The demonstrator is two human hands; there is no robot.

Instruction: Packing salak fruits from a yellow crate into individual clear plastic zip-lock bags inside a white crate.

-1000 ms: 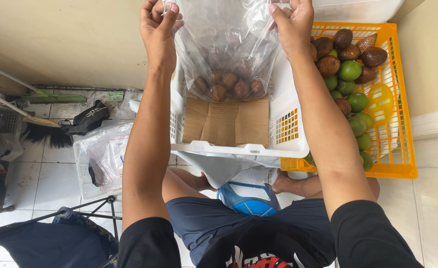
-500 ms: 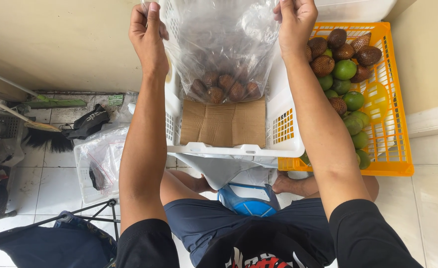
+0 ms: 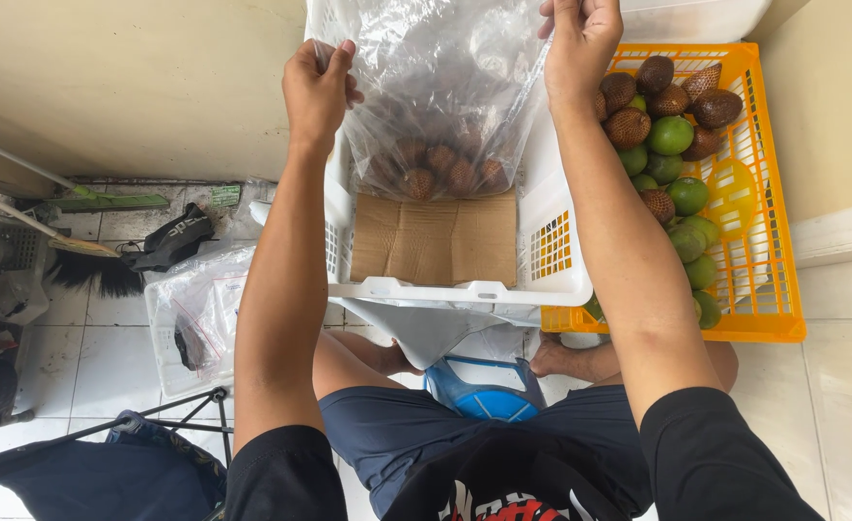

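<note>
Since half a second ago your left hand (image 3: 318, 92) has dropped lower and moved inward along the clear plastic bag (image 3: 440, 87), while your right hand (image 3: 580, 43) has stayed high at the bag's other upper edge. Both sets of fingers are pinched shut on the plastic. The bag's mouth runs off the top of the view, so you cannot see how wide it gapes. The brown scaly fruits (image 3: 445, 172) inside are blurred by the creased film (their count is hard to tell). The bag hangs upright, long axis vertical, mouth up, its bottom resting inside the white basket (image 3: 551, 241) just above the cardboard sheet (image 3: 436, 241). Beside it on the right sits the orange crate (image 3: 769, 193) of brown and green fruit.
</note>
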